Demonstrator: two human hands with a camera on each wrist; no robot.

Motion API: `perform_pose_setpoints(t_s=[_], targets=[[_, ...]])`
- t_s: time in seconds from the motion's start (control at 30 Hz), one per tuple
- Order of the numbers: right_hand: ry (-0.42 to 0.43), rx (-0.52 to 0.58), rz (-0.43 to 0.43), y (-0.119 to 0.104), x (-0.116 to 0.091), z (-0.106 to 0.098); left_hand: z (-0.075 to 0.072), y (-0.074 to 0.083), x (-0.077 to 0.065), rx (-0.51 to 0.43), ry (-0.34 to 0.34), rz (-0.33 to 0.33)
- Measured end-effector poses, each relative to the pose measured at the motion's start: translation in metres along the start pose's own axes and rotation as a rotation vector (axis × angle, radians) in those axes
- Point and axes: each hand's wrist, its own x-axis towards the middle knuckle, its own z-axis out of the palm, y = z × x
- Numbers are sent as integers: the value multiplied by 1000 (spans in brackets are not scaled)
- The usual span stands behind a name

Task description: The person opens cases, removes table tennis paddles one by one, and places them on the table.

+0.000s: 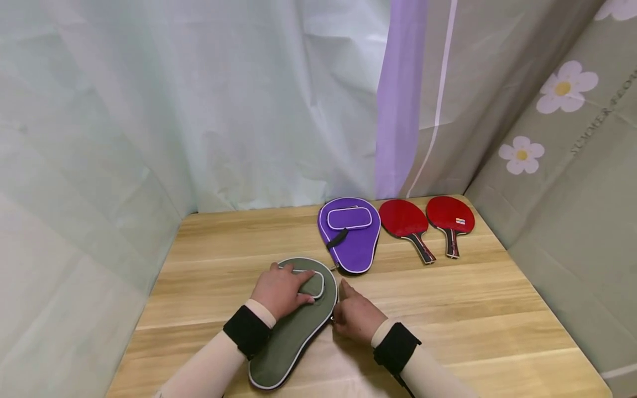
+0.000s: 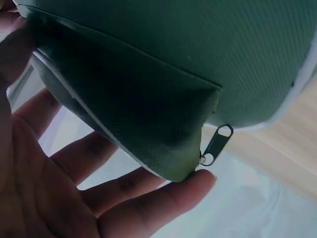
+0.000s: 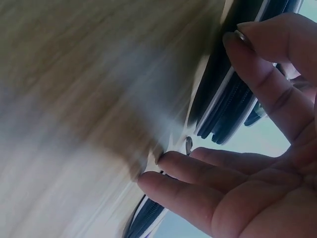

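A grey-green table tennis paddle case (image 1: 286,345) with white piping lies at the front of the table, its narrow end towards me. My left hand (image 1: 282,292) rests on its upper part, fingers spread over the small zipped pocket (image 2: 133,99). A dark pocket zipper pull (image 2: 218,145) hangs beside one fingertip. At the case's right edge, my right hand (image 1: 359,315) pinches a small metal zipper pull (image 3: 242,38) between thumb and index finger. Its other fingers (image 3: 183,198) reach out close to the tabletop. How far the side zipper is open cannot be told.
Behind the green case lies a purple paddle case (image 1: 355,243) with a pocket and black strap. Two red paddles (image 1: 404,218) (image 1: 450,214) lie to its right, handles towards me. Curtains (image 1: 278,110) hang around the back and sides of the wooden table (image 1: 478,315).
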Motion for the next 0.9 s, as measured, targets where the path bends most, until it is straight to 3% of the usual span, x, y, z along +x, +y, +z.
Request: perform_pose_setpoints(t_s=[0.47,0.73,0.9], targets=[[37,-46,-1,-1,-4,3,-1,12,5,-17,-44,-134],[70,-25,31,-4,-6,1,-1,11,7,-16,-55,-129],[84,-55,-20,1,-4,3,-1,14,8,-26,-75,-156]])
